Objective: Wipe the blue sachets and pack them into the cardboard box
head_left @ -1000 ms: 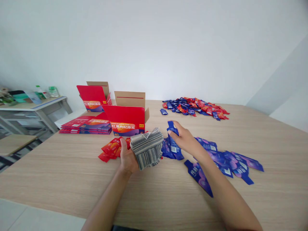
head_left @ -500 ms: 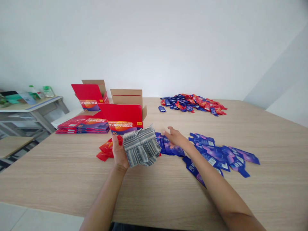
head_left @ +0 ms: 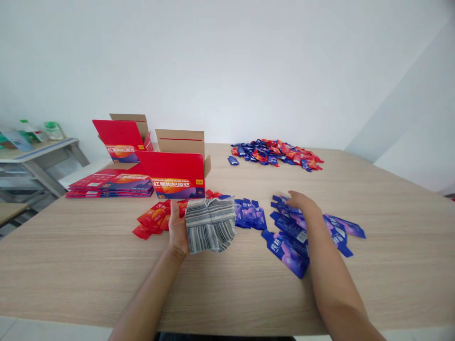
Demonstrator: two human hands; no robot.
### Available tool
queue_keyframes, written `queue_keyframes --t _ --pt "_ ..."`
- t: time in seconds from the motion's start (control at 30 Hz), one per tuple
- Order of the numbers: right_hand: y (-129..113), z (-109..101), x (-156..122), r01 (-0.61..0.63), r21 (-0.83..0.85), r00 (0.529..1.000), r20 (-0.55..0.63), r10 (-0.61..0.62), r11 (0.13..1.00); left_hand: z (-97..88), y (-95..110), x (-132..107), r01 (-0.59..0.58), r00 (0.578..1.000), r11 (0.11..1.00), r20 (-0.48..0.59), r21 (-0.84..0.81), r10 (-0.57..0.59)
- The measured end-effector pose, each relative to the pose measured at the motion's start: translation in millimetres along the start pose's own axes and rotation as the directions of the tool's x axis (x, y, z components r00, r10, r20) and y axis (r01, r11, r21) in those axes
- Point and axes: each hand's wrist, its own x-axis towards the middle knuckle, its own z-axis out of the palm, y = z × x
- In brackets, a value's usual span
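A folded striped grey cloth (head_left: pixel 210 223) rests in my left hand (head_left: pixel 178 232), whose thumb points up beside it. Behind the cloth, red sachets (head_left: pixel 153 217) lie on the left and a short row of blue sachets (head_left: pixel 250 213) on the right, partly covered by the cloth. My right hand (head_left: pixel 302 202) is over the far end of a loose spread of blue sachets (head_left: pixel 289 253). Its fingertips are at the uppermost sachet, bent down and partly hidden, so whether they grip it does not show.
An open red carton (head_left: pixel 177 175) stands behind my left hand, with another open carton (head_left: pixel 122 139) farther back. Flattened red cartons (head_left: pixel 110 182) are stacked at the left. A mixed heap of red and blue sachets (head_left: pixel 277 152) lies near the wall. A side desk (head_left: pixel 39 151) holds bottles.
My right hand has moved right, from the short blue row to the spread of blue sachets. My left hand still holds the cloth, now turned slightly flatter. The view has shifted a little right.
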Motion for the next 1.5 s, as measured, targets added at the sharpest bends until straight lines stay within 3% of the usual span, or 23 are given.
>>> queue_keyframes --t 0.23,0.47,0.57,0.7,0.83,0.87,0.9,0.93,0.97,1.03,1.1,1.2,1.3,1.5 --pt "2 20 13 -0.100 -0.075 0.994 0.039 0.103 0.992 -2.5 -2 1 -0.010 1.000 1.000 -0.022 0.001 0.010" --pt "9 4 2 -0.142 -0.011 0.986 -0.091 0.141 0.990 -2.7 -2 4 -0.040 0.999 0.999 -0.030 -0.011 0.040" --pt "7 -16 -9 -0.055 0.060 0.987 -0.151 0.064 0.997 -1.0 -4 4 -0.017 0.999 0.999 -0.041 -0.026 0.016" --pt "-12 -46 -34 0.233 0.189 0.957 -0.222 -0.190 0.954 -6.5 -11 3 0.038 0.999 0.999 -0.032 -0.029 -0.039" --pt "-59 -54 -75 0.516 0.325 0.853 -0.280 -0.440 0.793 -5.3 -19 4 0.081 0.997 0.997 -0.020 -0.008 -0.081" --pt "-74 -50 -88 0.581 0.384 0.814 -0.288 -0.504 0.718 -2.7 -21 4 0.099 0.995 0.995 -0.024 -0.001 -0.099" --pt "-91 -43 -101 0.627 0.556 0.759 -0.275 -0.590 0.546 0.6 -23 5 0.106 0.994 0.994 -0.034 0.005 -0.106" --pt "-107 -33 -114 0.613 0.685 0.714 -0.266 -0.647 0.394 3.9 -25 5 0.116 0.992 0.993 -0.045 0.011 -0.115" --pt "-123 -23 -127 0.584 0.754 0.680 -0.251 -0.689 0.301 7.0 -26 5 0.128 0.990 0.992 -0.055 0.015 -0.127" --pt "-149 -1 -147 0.596 0.765 0.651 -0.281 -0.705 0.246 11.2 -27 6 0.122 0.990 0.992 -0.074 0.020 -0.120" --pt "-166 17 -160 0.704 0.643 0.653 -0.420 -0.630 0.301 12.3 -27 6 0.113 0.990 0.993 -0.087 0.022 -0.111" --pt "-175 34 -166 0.827 0.365 0.561 -0.583 -0.587 0.428 11.0 -27 6 0.101 0.989 0.995 -0.107 0.024 -0.098" --pt "-175 41 -166 0.848 0.153 0.490 -0.591 -0.640 0.508 12.0 -28 6 0.089 0.984 0.996 -0.155 0.030 -0.083" --pt "-179 49 -172 0.809 -0.061 0.466 -0.540 -0.701 0.584 16.5 -33 7 0.067 0.979 0.998 -0.192 0.004 -0.065"
